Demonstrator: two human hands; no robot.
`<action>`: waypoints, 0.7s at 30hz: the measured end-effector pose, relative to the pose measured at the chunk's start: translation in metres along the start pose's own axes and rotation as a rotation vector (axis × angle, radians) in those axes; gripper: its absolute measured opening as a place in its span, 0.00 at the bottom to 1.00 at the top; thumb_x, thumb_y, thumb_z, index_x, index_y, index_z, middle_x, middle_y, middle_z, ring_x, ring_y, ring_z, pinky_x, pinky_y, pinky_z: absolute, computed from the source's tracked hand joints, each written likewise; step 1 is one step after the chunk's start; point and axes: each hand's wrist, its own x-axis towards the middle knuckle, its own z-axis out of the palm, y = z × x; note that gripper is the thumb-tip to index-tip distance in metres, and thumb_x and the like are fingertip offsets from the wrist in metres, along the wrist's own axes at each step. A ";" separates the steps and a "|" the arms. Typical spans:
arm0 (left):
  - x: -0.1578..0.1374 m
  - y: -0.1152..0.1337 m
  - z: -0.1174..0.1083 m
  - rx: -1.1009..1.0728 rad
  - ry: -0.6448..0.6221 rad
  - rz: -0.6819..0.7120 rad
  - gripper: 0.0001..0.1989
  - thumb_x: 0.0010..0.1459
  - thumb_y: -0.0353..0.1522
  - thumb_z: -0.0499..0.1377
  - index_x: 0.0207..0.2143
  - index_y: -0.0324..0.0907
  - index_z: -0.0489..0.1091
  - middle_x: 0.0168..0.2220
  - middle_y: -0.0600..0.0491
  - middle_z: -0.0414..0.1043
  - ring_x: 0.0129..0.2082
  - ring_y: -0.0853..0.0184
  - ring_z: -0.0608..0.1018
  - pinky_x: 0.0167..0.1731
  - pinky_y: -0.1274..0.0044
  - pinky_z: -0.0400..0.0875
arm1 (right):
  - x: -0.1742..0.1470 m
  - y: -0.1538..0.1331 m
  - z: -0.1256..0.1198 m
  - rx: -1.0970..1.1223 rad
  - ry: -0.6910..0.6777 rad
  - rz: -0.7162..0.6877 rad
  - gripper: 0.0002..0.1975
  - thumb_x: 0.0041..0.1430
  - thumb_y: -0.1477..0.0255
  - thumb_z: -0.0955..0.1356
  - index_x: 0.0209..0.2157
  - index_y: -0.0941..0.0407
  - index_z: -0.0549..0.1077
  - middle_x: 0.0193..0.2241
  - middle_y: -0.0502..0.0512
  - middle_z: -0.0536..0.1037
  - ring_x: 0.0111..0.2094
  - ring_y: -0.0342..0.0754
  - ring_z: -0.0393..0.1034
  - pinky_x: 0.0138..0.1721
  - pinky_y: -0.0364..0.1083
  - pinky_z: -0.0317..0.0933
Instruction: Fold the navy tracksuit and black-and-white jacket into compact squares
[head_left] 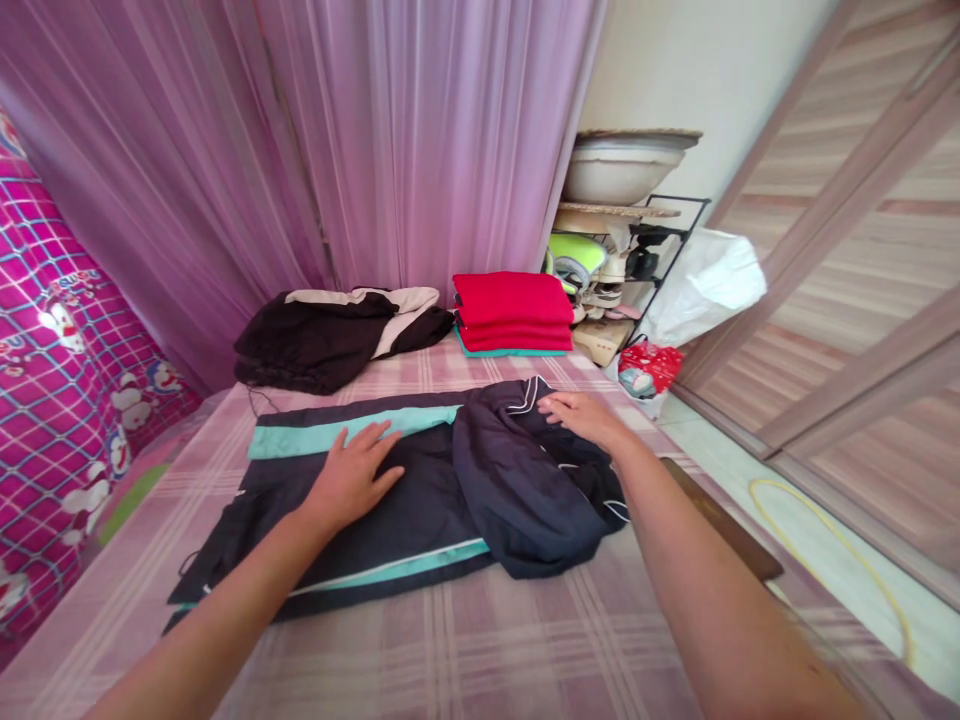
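A dark navy jacket [420, 480] with turquoise bands and white piping is spread across the bed. Its right part is bunched and folded over, and its left end lies flat. My left hand [356, 475] rests palm down on the flat part, fingers spread, partly over the upper turquoise band. At the far right edge of the bunched part, my right hand [581, 415] has its fingers closed on the fabric near the white piping. The thumb of that hand is mostly hidden.
Behind the jacket lie a black-and-white garment [322, 340] and a stack of folded red clothes [514, 305]. A checked sheet [420, 660] covers the bed. A dark flat board [720, 515] lies by the right edge. Beyond stand a shoe rack [656, 270] and wardrobe doors [847, 250].
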 end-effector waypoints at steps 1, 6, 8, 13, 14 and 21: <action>-0.002 0.018 0.000 -0.040 0.015 0.094 0.28 0.62 0.41 0.55 0.65 0.50 0.59 0.68 0.45 0.56 0.67 0.53 0.60 0.65 0.51 0.45 | -0.010 0.006 0.000 0.071 0.008 0.055 0.14 0.63 0.65 0.63 0.40 0.55 0.79 0.41 0.59 0.83 0.37 0.51 0.78 0.39 0.49 0.71; -0.007 0.101 0.011 -0.153 -0.026 0.563 0.37 0.57 0.43 0.63 0.66 0.52 0.55 0.67 0.44 0.57 0.68 0.54 0.58 0.66 0.53 0.44 | -0.046 0.031 0.013 0.347 0.200 0.149 0.15 0.63 0.62 0.64 0.41 0.55 0.77 0.42 0.61 0.82 0.36 0.49 0.79 0.36 0.46 0.71; -0.007 0.119 0.016 -0.163 -0.022 0.616 0.30 0.59 0.43 0.61 0.62 0.50 0.61 0.65 0.45 0.62 0.66 0.55 0.61 0.66 0.54 0.45 | -0.052 0.038 0.018 0.431 0.265 0.146 0.15 0.62 0.61 0.65 0.42 0.55 0.77 0.42 0.61 0.82 0.37 0.50 0.79 0.36 0.46 0.70; 0.000 0.126 0.010 -0.225 0.016 0.543 0.14 0.68 0.35 0.48 0.44 0.49 0.74 0.46 0.54 0.79 0.51 0.68 0.77 0.66 0.64 0.54 | -0.056 0.045 0.013 0.558 0.279 0.100 0.18 0.61 0.58 0.65 0.44 0.54 0.76 0.45 0.61 0.81 0.41 0.52 0.78 0.38 0.47 0.71; 0.001 0.125 0.007 -0.232 0.021 0.516 0.14 0.68 0.34 0.48 0.44 0.49 0.73 0.45 0.54 0.79 0.49 0.68 0.78 0.65 0.65 0.55 | -0.057 0.046 0.010 0.560 0.280 0.101 0.18 0.61 0.57 0.65 0.45 0.54 0.76 0.46 0.61 0.81 0.42 0.52 0.78 0.37 0.47 0.71; -0.006 0.141 0.005 -0.144 -0.096 0.629 0.26 0.59 0.42 0.60 0.59 0.50 0.63 0.60 0.47 0.68 0.59 0.60 0.70 0.63 0.60 0.58 | -0.065 0.044 0.002 0.401 0.174 0.107 0.16 0.60 0.59 0.65 0.41 0.55 0.78 0.46 0.60 0.81 0.43 0.52 0.77 0.40 0.48 0.69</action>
